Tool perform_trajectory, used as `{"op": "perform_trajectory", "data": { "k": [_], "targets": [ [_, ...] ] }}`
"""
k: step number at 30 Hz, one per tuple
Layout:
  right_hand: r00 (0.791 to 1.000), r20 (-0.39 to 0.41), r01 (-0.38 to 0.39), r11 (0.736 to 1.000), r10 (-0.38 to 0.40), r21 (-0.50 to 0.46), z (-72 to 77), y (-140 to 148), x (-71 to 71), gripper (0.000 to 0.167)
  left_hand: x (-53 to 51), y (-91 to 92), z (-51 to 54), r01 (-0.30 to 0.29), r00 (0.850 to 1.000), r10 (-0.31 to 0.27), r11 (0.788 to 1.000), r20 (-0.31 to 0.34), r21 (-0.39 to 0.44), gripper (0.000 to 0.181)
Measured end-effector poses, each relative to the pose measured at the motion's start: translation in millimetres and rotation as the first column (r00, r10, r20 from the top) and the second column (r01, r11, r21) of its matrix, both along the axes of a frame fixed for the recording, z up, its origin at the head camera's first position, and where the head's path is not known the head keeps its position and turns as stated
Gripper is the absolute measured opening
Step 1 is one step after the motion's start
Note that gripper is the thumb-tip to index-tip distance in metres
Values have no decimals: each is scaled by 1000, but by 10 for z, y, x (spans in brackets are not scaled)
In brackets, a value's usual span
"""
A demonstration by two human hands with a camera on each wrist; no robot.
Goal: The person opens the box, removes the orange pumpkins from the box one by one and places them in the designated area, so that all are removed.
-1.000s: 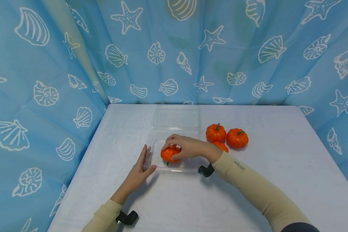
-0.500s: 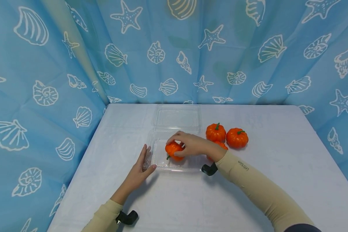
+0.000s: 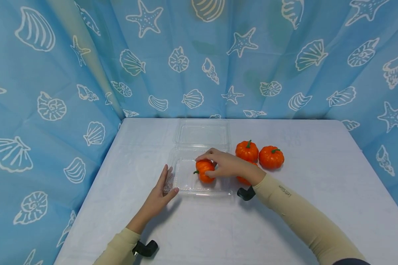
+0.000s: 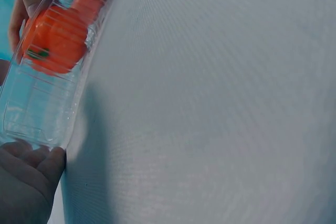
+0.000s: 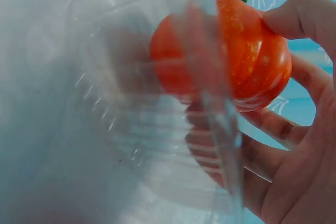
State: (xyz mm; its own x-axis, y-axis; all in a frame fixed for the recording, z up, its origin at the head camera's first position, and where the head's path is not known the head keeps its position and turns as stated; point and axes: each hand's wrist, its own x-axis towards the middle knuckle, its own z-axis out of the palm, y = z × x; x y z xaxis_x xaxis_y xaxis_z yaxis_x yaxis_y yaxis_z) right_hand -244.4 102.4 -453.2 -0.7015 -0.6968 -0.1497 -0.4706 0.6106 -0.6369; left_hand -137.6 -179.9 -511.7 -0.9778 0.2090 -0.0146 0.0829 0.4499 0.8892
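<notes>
An orange toy pumpkin (image 3: 203,168) with a green stem is in the base of a clear plastic clamshell box (image 3: 185,180), right of its middle. My right hand (image 3: 228,164) holds it with the thumb on the near side and fingers on the far side, stem pointing left. The right wrist view shows the pumpkin (image 5: 257,51) between thumb and fingers, partly behind the box's clear wall. At the box's left end, my left hand (image 3: 156,197) touches the side wall with straight fingers, its thumb near the front corner.
The box's lid (image 3: 203,134) lies folded back toward the curtain (image 3: 212,84). Right of the box sit two pumpkins, a rear one (image 3: 246,151) and a right one (image 3: 271,158). A third pumpkin (image 3: 243,180) is mostly hidden behind my right wrist. A white cloth covers the table (image 3: 199,228).
My right hand has shifted right and slightly back with the pumpkin inside the box. The pumpkin's stem has turned from facing the front to facing left. My left hand has stayed put.
</notes>
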Motion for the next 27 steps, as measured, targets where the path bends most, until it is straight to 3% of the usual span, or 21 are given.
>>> {"op": "perform_trajectory", "data": {
  "k": [7, 14, 27],
  "targets": [
    [998, 29, 48, 999, -48, -15, -5, 101, 19, 49, -4, 6, 9, -7, 1000, 7, 1000, 2, -20, 93],
    [998, 37, 46, 997, -44, -60, 5, 155, 21, 41, -4, 5, 6, -5, 1000, 5, 1000, 3, -22, 93],
    [999, 4, 33, 998, -33, -51, 14, 186, 14, 38, -2, 12, 18, -12, 1000, 12, 999, 4, -33, 93]
  ]
}}
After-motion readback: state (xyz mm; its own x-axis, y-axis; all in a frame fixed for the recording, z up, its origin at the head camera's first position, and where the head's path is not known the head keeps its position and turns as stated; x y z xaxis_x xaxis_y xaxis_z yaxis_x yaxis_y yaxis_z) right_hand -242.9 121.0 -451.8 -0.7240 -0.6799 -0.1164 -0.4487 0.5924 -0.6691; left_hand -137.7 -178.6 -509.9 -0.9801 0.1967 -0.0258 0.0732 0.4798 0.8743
